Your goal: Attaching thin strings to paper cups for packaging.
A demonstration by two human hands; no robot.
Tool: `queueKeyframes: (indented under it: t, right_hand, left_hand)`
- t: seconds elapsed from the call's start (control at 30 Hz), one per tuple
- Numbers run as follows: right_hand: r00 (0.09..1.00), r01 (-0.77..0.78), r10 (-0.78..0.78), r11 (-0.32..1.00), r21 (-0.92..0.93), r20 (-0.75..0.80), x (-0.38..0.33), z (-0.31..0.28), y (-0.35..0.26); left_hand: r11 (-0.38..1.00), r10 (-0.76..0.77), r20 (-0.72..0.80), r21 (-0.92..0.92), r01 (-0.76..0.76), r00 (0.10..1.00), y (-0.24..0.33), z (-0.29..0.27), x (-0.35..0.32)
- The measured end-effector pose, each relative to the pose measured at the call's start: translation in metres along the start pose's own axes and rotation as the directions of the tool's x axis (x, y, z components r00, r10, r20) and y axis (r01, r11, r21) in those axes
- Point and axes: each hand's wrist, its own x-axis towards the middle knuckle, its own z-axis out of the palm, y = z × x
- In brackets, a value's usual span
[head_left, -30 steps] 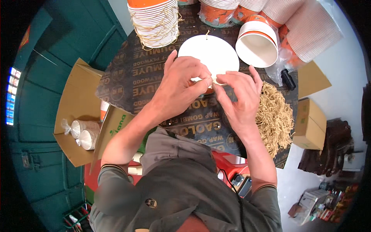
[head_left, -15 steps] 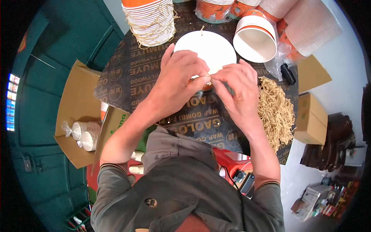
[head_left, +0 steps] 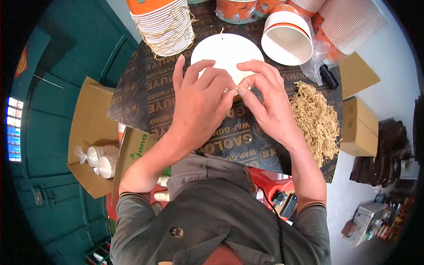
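Observation:
A paper bucket (head_left: 227, 49) with a white inside and a bit of orange wall stands in front of me on the dark printed plywood tabletop (head_left: 170, 79). A short tan cord (head_left: 222, 33) comes through its far rim. At the near rim, my left hand (head_left: 198, 95) and my right hand (head_left: 267, 99) meet, thumb and index finger of each pinching a thin tan cord. The other fingers are raised and curved over the bucket. My fingers cover much of the near rim and most of that cord. A heap of tan cords (head_left: 314, 121) lies beside my right wrist.
A tall stack of buckets (head_left: 163, 33) with cords hanging off stands far left. Another white-lined bucket (head_left: 287, 44) lies tipped far right, near wrapped bucket stacks (head_left: 351, 26). A black object (head_left: 328, 77) sits by the right edge. Cardboard boxes (head_left: 90, 119) flank the table.
My fingertips have drawn slightly apart along the cord. The free fingers of both hands have lifted and spread. The whole view has shifted a little.

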Motion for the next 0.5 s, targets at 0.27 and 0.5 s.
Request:
queueKeyframes:
  t: [0.27,0.5]
  right_hand:
    - [0.999,-0.026,0.027,0.998,0.053,-0.030,-0.005,0.005,0.002]
    - [0.984,-0.022,0.039,0.995,0.100,-0.173,-0.018,0.006,-0.003]
  left_hand:
    - [0.962,-0.031,0.043,-0.271,0.042,0.999,-0.015,0.002,0.003]
    - [0.868,-0.123,0.200,-0.454,0.203,0.972,-0.018,0.002,0.006]
